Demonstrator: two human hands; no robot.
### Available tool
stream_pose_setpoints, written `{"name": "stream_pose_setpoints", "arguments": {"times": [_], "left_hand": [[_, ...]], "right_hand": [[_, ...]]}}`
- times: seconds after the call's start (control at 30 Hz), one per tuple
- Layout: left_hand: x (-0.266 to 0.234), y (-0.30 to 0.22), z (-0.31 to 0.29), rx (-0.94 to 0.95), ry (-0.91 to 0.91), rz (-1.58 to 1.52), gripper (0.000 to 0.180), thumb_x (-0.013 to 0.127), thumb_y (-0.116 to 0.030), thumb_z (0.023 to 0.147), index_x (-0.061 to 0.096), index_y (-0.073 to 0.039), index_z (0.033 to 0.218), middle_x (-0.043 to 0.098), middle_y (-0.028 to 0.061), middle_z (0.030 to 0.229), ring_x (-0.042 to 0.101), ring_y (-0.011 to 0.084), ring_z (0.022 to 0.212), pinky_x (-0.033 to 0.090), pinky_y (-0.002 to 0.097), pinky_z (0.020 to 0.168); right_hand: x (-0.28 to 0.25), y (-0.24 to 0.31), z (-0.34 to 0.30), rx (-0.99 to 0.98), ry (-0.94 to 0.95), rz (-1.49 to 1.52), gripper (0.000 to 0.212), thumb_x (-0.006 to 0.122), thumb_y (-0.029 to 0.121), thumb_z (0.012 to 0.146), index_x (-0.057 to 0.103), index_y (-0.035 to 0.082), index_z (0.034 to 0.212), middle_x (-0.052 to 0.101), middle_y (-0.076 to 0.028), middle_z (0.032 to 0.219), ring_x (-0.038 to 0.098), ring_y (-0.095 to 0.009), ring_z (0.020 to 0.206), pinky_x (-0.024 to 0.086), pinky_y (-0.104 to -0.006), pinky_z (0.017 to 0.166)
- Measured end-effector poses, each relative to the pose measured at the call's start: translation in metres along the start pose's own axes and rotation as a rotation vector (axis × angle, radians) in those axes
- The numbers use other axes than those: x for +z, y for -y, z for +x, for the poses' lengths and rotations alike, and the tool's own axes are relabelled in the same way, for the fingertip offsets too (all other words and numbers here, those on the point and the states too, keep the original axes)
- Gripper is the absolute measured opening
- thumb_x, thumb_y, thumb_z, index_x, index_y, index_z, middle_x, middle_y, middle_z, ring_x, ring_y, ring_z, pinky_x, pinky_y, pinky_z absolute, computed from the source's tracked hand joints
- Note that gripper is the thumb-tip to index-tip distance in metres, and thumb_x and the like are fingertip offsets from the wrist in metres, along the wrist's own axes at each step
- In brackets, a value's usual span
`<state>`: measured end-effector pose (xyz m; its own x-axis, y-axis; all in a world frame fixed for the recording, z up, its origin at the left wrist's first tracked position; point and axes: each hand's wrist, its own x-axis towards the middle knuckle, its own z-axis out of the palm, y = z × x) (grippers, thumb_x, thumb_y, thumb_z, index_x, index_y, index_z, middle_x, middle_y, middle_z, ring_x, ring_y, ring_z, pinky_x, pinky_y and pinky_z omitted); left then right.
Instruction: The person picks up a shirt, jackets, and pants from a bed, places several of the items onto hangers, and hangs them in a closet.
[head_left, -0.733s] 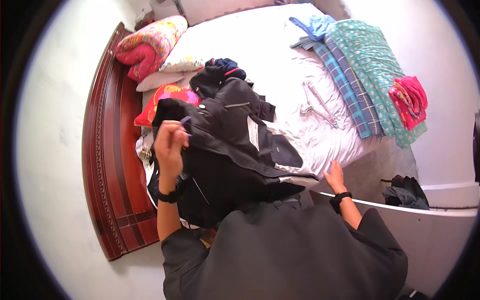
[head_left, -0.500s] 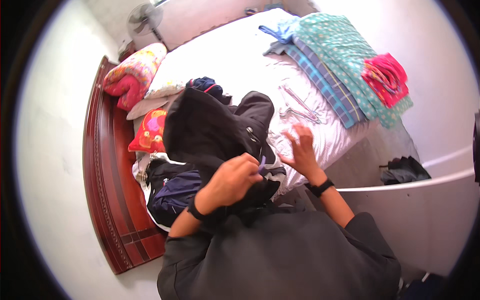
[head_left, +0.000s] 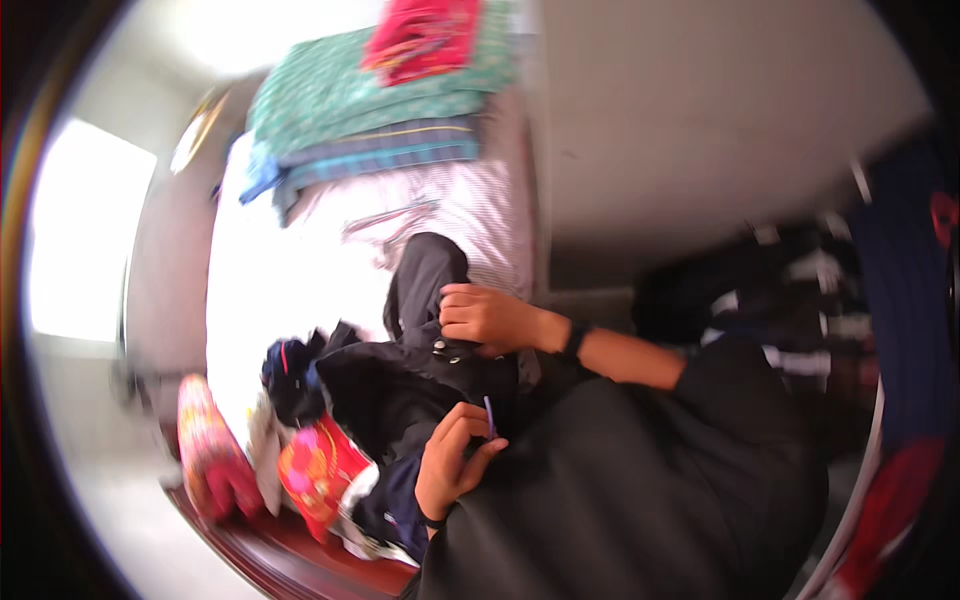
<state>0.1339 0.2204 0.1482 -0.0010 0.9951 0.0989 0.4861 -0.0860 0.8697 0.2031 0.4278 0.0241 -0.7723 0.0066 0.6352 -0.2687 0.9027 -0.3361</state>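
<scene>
A black garment with a hood and metal snaps [head_left: 385, 390], apparently a jacket, is bunched in front of me over the near side of the bed. My left hand [head_left: 455, 460] is closed in a pinch on a thin purple piece [head_left: 490, 415] that sticks up above its fingers; the rest of that piece is hidden. On the garment's upper right part lies my right hand [head_left: 495, 318], fingers curled against the black fabric beside the snaps. Thin hangers [head_left: 390, 215], blurred, lie on the striped sheet beyond.
Folded blue plaid and green dotted bedding [head_left: 380, 110] is stacked at the bed's far end, a pink-red cloth [head_left: 425, 40] on top. A red cushion [head_left: 320, 470], a rolled quilt [head_left: 215, 450] and dark clothes [head_left: 290, 380] lie left. Dark clothes [head_left: 760, 285] fill the right side.
My view has swung to the right, bringing dark clothes into sight there. My right hand has gone from spread in the air to curled on the black garment; my left still pinches the purple piece.
</scene>
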Motion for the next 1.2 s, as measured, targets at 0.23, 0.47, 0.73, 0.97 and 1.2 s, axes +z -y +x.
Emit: {"name": "stream_pose_setpoints", "arguments": {"times": [0.23, 0.47, 0.73, 0.97, 1.2], "left_hand": [[-0.015, 0.019, -0.025, 0.131, 0.365, -0.035, 0.029, 0.080, -0.001, 0.068, 0.056, 0.001, 0.083, 0.061, 0.0124, 0.086, 0.061, 0.0259, 0.077, 0.048, 0.0314, 0.068], [0.014, 0.029, -0.013, 0.299, 0.652, -0.022, 0.034, 0.082, -0.008, 0.067, 0.061, 0.000, 0.093, 0.063, 0.0133, 0.092, 0.062, 0.0292, 0.086, 0.049, 0.0350, 0.074], [0.049, 0.096, -0.014, 0.373, 0.553, 0.367, 0.131, 0.093, -0.038, 0.044, 0.022, 0.000, 0.148, 0.039, 0.0298, 0.136, 0.041, 0.0438, 0.126, 0.038, 0.0484, 0.104], [0.087, 0.141, 0.008, 0.656, 0.641, 0.308, 0.035, 0.071, -0.030, 0.076, 0.050, -0.002, 0.077, 0.051, 0.0175, 0.063, 0.052, 0.0378, 0.056, 0.039, 0.0468, 0.049], [0.131, -0.011, 0.059, 1.132, 0.684, 0.226, 0.028, 0.078, -0.023, 0.074, 0.058, -0.004, 0.069, 0.052, 0.0117, 0.054, 0.052, 0.0290, 0.046, 0.039, 0.0384, 0.045]], "right_hand": [[0.023, 0.076, -0.092, 0.448, -0.086, -0.109, 0.027, 0.071, 0.020, 0.040, 0.063, 0.012, 0.064, 0.058, 0.002, 0.072, 0.057, -0.021, 0.080, 0.047, -0.0358, 0.067], [0.012, 0.204, -0.183, 0.923, -0.314, -0.327, 0.025, 0.072, 0.023, 0.042, 0.062, 0.012, 0.062, 0.058, 0.001, 0.067, 0.058, -0.022, 0.074, 0.047, -0.0358, 0.065], [0.000, 0.293, -0.211, 1.279, -0.605, -0.726, 0.027, 0.069, 0.029, 0.043, 0.056, 0.010, 0.059, 0.053, -0.004, 0.060, 0.055, -0.025, 0.065, 0.042, -0.0385, 0.056], [-0.004, 0.347, -0.252, 1.543, -0.868, -1.042, 0.026, 0.071, 0.029, 0.059, 0.058, 0.007, 0.061, 0.053, -0.010, 0.061, 0.054, -0.030, 0.061, 0.041, -0.0396, 0.055], [-0.021, 0.418, -0.265, 1.909, -0.950, -0.295, 0.034, 0.075, 0.019, 0.066, 0.070, 0.004, 0.095, 0.068, -0.013, 0.088, 0.064, -0.031, 0.093, 0.049, -0.0409, 0.081]]}}
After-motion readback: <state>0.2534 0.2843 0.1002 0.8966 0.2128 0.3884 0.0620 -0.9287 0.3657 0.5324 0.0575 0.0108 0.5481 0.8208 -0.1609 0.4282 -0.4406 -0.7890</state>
